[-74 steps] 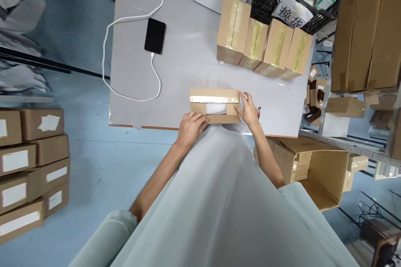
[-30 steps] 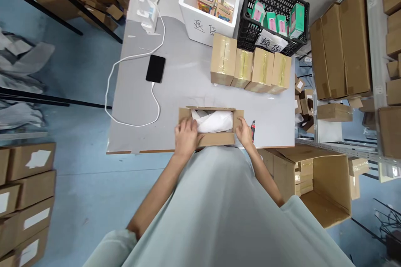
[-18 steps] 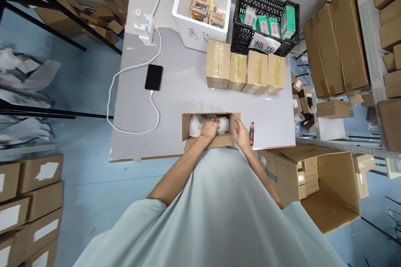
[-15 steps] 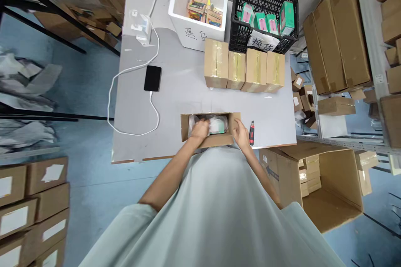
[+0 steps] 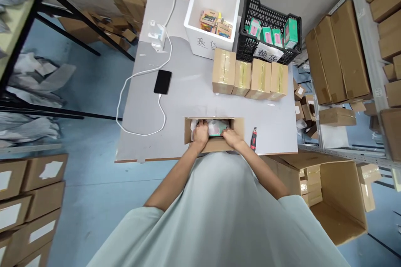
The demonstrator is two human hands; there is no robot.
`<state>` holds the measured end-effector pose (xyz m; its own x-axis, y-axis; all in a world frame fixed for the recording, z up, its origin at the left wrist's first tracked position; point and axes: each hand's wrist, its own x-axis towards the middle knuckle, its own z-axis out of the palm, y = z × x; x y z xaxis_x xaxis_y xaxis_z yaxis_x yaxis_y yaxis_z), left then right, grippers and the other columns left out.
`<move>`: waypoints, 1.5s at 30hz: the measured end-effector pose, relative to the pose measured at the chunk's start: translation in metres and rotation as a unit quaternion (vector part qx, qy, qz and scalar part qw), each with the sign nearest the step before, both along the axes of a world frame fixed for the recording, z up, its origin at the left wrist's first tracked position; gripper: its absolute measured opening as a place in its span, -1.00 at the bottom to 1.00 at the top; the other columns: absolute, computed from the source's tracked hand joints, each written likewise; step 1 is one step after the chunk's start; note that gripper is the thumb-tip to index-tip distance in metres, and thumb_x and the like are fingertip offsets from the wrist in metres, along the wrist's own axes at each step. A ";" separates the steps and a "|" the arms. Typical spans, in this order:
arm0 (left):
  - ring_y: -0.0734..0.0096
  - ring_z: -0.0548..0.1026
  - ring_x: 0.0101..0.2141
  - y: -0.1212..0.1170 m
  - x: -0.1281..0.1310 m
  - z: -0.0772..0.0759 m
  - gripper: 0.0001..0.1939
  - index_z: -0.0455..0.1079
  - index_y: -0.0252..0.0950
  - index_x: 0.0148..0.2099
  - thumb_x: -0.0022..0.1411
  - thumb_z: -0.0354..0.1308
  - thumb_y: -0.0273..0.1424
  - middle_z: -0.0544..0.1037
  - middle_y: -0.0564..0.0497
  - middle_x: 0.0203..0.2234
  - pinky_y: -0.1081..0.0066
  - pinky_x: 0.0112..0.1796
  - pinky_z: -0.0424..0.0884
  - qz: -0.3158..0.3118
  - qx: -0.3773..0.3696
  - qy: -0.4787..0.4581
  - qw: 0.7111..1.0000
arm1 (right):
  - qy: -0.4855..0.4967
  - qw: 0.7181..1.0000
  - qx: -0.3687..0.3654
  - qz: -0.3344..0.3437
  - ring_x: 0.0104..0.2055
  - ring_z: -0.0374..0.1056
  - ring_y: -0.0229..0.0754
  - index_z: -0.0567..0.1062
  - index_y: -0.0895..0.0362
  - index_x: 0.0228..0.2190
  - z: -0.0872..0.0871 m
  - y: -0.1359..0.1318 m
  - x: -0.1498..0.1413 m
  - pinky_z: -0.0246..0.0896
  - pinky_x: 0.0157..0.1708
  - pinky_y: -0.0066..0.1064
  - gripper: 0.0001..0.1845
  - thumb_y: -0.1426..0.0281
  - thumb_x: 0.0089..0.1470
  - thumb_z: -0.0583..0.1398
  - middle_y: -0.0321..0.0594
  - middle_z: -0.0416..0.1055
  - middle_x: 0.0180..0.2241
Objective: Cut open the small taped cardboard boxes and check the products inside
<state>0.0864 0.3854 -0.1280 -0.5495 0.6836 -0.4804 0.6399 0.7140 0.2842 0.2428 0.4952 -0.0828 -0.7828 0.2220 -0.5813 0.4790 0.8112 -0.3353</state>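
An open cardboard box (image 5: 216, 146) sits at the table's front edge, its flaps spread apart. Inside lies a small green-and-pink box (image 5: 216, 127), partly covered by whitish see-through wrapping. My left hand (image 5: 201, 134) reaches in over the left part, fingers curled closed on the wrapped box. At the other end my right hand (image 5: 232, 137) has its fingers bent inside the carton, gripping the green box's right end. Both sets of fingertips are partly hidden. To the right of my right hand a red-and-black utility knife (image 5: 253, 139) lies on the table.
Several taped cartons (image 5: 224, 71) stand in a row behind. Further back are a white foam bin (image 5: 205, 46) and a black crate (image 5: 242, 50) of green boxes. A phone (image 5: 162, 81) with a white cable lies left. A big open carton (image 5: 343, 192) stands right.
The carton's flaps were opened and the white padding on top is pushed aside, showing the green box. My right hand has moved from the carton's right flap to inside it.
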 end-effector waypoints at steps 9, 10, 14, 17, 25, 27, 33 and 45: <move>-0.14 0.62 0.16 -0.019 -0.005 -0.002 -0.52 0.64 -0.22 0.23 0.47 0.02 -0.57 0.65 -0.26 0.25 0.05 0.13 0.56 0.018 0.120 -0.041 0.992 | -0.080 0.991 0.103 0.005 0.41 0.42 0.10 0.39 0.23 0.48 -0.004 -0.007 -0.046 0.39 0.35 -0.14 -0.32 0.61 0.40 0.26 0.32 0.37 0.46; -0.14 0.58 0.22 -0.022 -0.005 -0.003 -0.55 0.68 -0.20 0.18 0.45 0.05 -0.57 0.65 -0.23 0.27 0.05 0.17 0.55 0.007 0.137 -0.050 0.989 | -0.086 0.990 0.112 0.002 0.37 0.46 0.08 0.39 0.25 0.46 -0.004 -0.009 -0.047 0.41 0.32 -0.15 -0.36 0.64 0.43 0.20 0.34 0.41 0.42; -0.20 0.50 0.34 -0.029 -0.006 -0.007 -0.54 0.73 -0.22 0.21 0.41 0.15 -0.52 0.64 -0.24 0.34 -0.05 0.31 0.50 -0.016 0.182 -0.079 0.980 | -0.085 0.987 0.135 0.004 0.31 0.50 0.07 0.43 0.33 0.38 0.008 -0.021 -0.047 0.41 0.32 -0.14 -0.47 0.67 0.49 0.04 0.32 0.50 0.32; -0.20 0.51 0.35 -0.026 -0.013 -0.010 -0.51 0.74 -0.28 0.24 0.43 0.12 -0.50 0.66 -0.30 0.32 -0.06 0.41 0.43 -0.004 0.192 -0.096 0.977 | -0.071 0.987 0.144 0.010 0.34 0.45 0.11 0.40 0.33 0.36 0.033 -0.031 -0.038 0.44 0.31 -0.14 -0.49 0.57 0.45 0.19 0.30 0.45 0.36; -0.07 0.72 0.17 -0.009 -0.031 -0.003 -0.54 0.77 -0.32 0.14 0.46 0.05 -0.45 0.78 -0.29 0.12 0.14 0.27 0.55 0.058 0.170 -0.187 0.966 | 0.071 0.986 0.129 -0.072 0.30 0.48 0.14 0.39 0.13 0.30 0.131 -0.041 0.026 0.63 0.11 -0.11 -0.44 0.40 0.33 0.33 0.11 0.50 0.30; -0.13 0.73 0.15 -0.011 -0.033 0.006 -0.54 0.77 -0.30 0.13 0.48 0.05 -0.39 0.78 -0.29 0.12 0.12 0.21 0.58 0.074 0.178 -0.204 0.960 | 0.124 0.975 0.099 -0.156 0.25 0.54 0.14 0.41 0.08 0.28 0.147 -0.031 0.051 0.63 0.10 -0.06 -0.43 0.35 0.31 0.34 0.05 0.53 0.28; -0.13 0.67 0.27 -0.024 -0.028 0.073 -0.16 0.51 -0.31 0.52 0.64 -0.13 0.18 0.69 -0.29 0.30 0.08 0.22 0.62 0.161 0.352 -0.418 0.822 | 0.328 0.814 -0.109 -0.466 -0.06 0.67 0.03 0.47 0.02 0.11 0.151 -0.018 0.094 0.70 -0.19 -0.18 -0.35 0.02 0.12 0.49 -0.06 0.68 0.03; -0.01 0.68 0.13 -0.018 -0.033 0.141 -0.04 0.58 -0.26 0.35 0.21 0.49 0.35 0.74 -0.19 0.14 0.21 0.11 0.64 0.271 0.439 -0.486 0.705 | 0.439 0.726 -0.300 -0.436 0.22 0.56 0.11 0.70 -0.03 0.13 0.170 -0.046 0.059 0.71 -0.29 -0.27 -0.43 -0.09 0.27 0.48 0.02 0.51 0.29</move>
<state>0.0530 0.3676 0.0125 -0.5479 0.7677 -0.3323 -0.4612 0.0542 0.8856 0.3016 0.4492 0.0874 -0.6238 0.7691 -0.1392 0.1107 -0.0894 -0.9898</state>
